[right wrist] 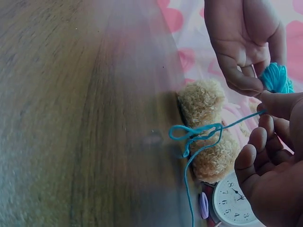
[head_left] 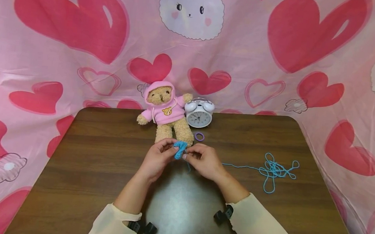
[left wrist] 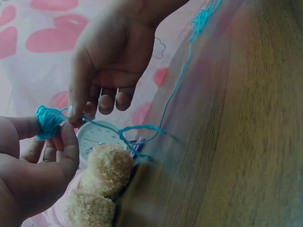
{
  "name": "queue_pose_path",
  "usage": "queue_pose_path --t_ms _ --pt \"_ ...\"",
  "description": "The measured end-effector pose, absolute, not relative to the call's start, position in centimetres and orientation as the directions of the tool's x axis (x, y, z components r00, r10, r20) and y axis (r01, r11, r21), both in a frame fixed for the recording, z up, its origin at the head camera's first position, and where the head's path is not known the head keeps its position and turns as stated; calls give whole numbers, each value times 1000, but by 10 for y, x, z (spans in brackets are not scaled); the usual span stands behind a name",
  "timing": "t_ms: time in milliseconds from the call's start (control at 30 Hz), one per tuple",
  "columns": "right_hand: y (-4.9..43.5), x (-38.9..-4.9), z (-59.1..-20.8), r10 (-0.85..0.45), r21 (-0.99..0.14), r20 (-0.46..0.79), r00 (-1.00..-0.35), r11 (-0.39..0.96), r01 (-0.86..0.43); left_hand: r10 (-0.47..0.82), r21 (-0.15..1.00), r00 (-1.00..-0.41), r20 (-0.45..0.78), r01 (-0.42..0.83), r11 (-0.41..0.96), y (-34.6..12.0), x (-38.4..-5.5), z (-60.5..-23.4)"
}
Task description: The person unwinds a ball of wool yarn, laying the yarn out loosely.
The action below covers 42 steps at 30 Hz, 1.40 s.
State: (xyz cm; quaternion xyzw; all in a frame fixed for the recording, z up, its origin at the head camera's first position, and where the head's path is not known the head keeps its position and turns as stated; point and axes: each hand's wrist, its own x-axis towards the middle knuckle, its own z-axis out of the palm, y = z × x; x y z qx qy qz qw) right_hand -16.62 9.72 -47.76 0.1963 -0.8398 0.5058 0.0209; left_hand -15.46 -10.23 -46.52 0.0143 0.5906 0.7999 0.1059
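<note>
A small wound bundle of blue yarn (head_left: pixel 180 150) is pinched between the thumb and fingers of my left hand (head_left: pixel 159 159). Close beside it, my right hand (head_left: pixel 205 161) pinches the yarn strand near the bundle with thumb and forefinger; its other fingers curl loosely in the right wrist view. From that pinch a strand with a loop (right wrist: pixel 199 130) hangs down in front of the teddy bear's feet. The strand runs on across the table to a loose blue yarn tangle (head_left: pixel 275 171) at the right.
A teddy bear (head_left: pixel 166 111) in a pink hoodie sits behind my hands. Beside it stands a white alarm clock (head_left: pixel 199 116), with a purple ring (head_left: pixel 199 136) in front. The brown table (head_left: pixel 94 183) meets a pink heart-patterned cloth (head_left: pixel 248 37) at the back.
</note>
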Motion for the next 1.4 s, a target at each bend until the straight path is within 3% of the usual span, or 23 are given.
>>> queue_pose_path --t_ms 700,1400 --pt "119 -166 -475 -298 -820 287 -911 414 -394 138 951 -983 -117 -151 -269 -114 -154 -467" --pt "158 -162 -477 -259 -796 255 -932 491 -354 69 957 -987 -147 -159 -241 -145 -154 -469"
